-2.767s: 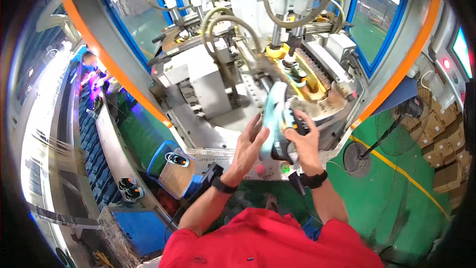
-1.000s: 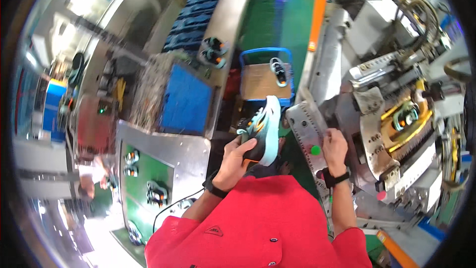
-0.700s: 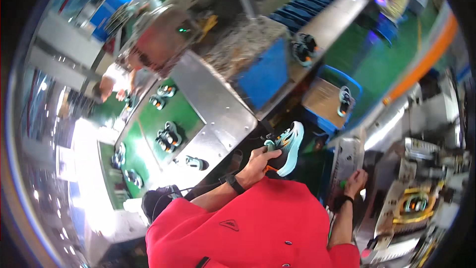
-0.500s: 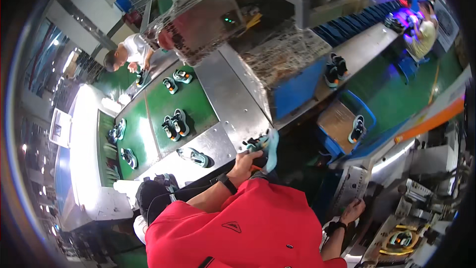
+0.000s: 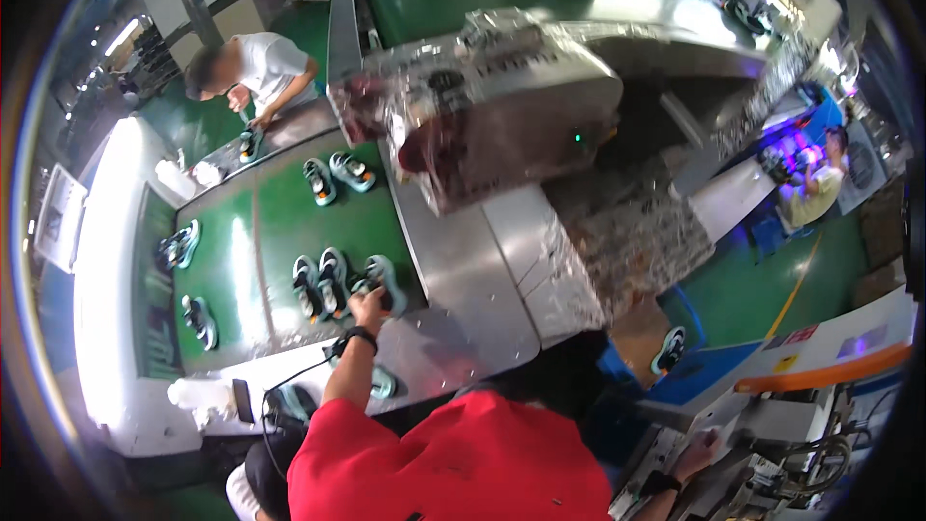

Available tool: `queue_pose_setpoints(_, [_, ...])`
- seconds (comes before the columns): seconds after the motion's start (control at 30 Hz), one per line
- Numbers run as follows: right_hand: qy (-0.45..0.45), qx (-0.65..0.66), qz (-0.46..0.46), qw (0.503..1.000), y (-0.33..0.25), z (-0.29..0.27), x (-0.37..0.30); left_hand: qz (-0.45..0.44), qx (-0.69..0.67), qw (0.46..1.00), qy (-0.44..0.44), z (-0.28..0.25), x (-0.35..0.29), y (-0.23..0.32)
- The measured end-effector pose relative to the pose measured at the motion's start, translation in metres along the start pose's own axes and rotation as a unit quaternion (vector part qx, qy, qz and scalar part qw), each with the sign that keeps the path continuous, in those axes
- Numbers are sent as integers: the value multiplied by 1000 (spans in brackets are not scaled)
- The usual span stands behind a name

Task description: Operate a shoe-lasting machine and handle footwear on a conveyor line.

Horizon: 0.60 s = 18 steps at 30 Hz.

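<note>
My left hand [image 5: 367, 310] reaches out over the green conveyor belt [image 5: 253, 314]. Its fingers are closed on a sneaker [image 5: 385, 277], grey and black with a pale sole, at the belt's near right. Just left of that sneaker stand two similar sneakers [image 5: 319, 282] side by side. Off to the right, my right hand [image 5: 696, 453] is beside a metal machine [image 5: 719, 415], with its fingers curled; what they grip, if anything, cannot be made out. One more sneaker [image 5: 383, 383], partly hidden by my left arm, lies on the metal ledge in front of the belt.
Further sneakers [image 5: 336, 177] stand along the belt. A person in a white shirt [image 5: 273, 72] handles a shoe beyond it. A foil-wrapped machine [image 5: 502, 106] rises over the far right side. A sneaker [image 5: 667, 349] rests on a chair at right; another person [image 5: 820, 183] sits farther off.
My left hand has moved forward and left from in front of my chest to the belt, with the sneaker now beside the pair there. My right hand stays at the machine. The view has shifted.
</note>
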State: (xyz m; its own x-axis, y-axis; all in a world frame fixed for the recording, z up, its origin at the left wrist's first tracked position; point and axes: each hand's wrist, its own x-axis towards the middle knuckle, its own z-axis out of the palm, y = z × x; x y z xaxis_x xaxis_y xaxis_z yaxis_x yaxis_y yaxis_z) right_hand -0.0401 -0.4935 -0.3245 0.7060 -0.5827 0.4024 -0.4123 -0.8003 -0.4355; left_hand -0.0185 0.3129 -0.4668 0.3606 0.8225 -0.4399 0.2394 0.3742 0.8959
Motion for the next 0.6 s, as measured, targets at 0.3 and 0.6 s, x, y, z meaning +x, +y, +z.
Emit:
queue_pose_setpoints(0.3, [-20, 175, -453, 874, -552, -60, 178, 159, 329, 916, 169, 18, 86, -46])
queue_pose_setpoints(0.6, [-249, 131, -657, 700, -988, 64, 214, 329, 196, 907, 177, 118, 158, 96])
